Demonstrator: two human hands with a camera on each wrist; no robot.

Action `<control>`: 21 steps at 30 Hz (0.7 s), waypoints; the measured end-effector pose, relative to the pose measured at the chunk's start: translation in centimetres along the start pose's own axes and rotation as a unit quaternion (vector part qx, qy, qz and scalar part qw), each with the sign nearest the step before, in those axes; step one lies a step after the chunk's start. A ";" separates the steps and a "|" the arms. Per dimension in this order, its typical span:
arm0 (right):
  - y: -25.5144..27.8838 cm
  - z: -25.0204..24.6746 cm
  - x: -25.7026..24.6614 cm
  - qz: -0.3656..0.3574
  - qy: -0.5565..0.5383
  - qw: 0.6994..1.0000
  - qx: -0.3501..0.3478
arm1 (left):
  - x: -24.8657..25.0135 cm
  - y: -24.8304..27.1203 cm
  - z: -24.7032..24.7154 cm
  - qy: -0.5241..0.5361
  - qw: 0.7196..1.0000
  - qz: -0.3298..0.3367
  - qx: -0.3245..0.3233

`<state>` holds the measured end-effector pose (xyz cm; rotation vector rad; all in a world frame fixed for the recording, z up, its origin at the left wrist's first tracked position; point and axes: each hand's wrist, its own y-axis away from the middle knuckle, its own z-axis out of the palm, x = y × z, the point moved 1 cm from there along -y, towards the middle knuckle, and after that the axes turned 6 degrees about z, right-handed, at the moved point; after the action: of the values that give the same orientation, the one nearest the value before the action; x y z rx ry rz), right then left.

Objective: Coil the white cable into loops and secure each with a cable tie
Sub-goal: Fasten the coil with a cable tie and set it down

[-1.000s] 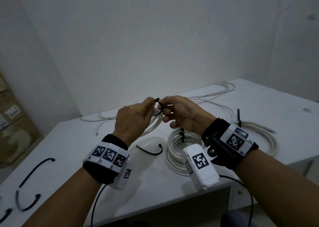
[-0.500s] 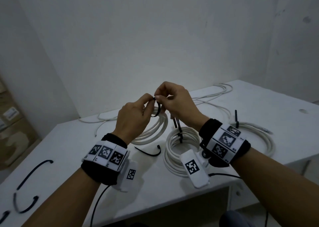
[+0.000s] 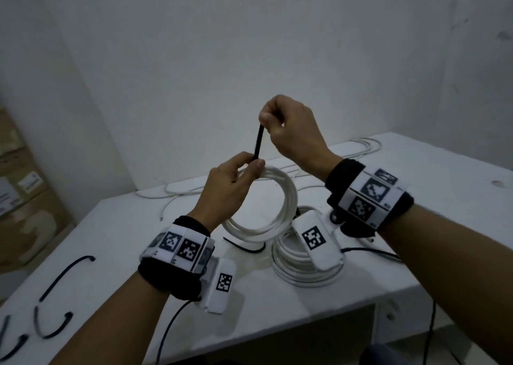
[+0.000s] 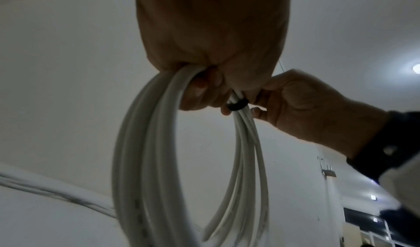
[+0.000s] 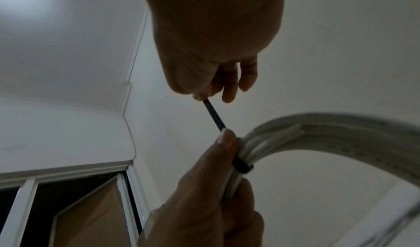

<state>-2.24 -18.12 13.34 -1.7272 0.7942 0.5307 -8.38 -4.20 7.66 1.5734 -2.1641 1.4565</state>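
My left hand [image 3: 244,167] grips the top of a coil of white cable [image 3: 280,203] and holds it lifted above the table [image 3: 111,226]. A black cable tie [image 3: 258,145] is wrapped tight around the bundle at that grip, its band [image 4: 237,106] showing beside my fingers. Its loose tail [image 5: 214,117] runs straight up to my right hand [image 3: 273,120], which pinches the end above the left hand. The coil [image 4: 145,161] hangs down as several loops.
A second white coil [image 3: 302,270] lies on the table under my right wrist, a loose tie [image 3: 244,246] beside it. More black ties [image 3: 65,276] lie at the table's left end. Uncoiled white cable [image 3: 358,148] trails along the back edge. Cardboard boxes [image 3: 25,198] stand left.
My right hand has risen up and away from the left, drawing the tie's tail out straight. The left hand has lifted the coil higher off the table.
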 end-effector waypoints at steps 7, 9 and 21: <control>1.4 0.9 0.7 0.002 -0.100 0.991 -0.088 | 1.4 -1.3 -0.8 0.066 0.997 -0.033 0.013; 1.7 1.2 1.1 0.007 -0.052 0.996 -0.072 | 1.3 -1.1 -0.6 0.058 0.998 -0.031 0.012; -1.2 1.8 2.2 0.147 -0.034 0.984 -0.096 | 1.6 -0.3 2.3 0.150 0.979 -0.136 0.008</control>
<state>0.21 -16.79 12.03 -1.7658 0.9820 0.8869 -7.87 -7.00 7.53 1.4731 -1.7030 1.5091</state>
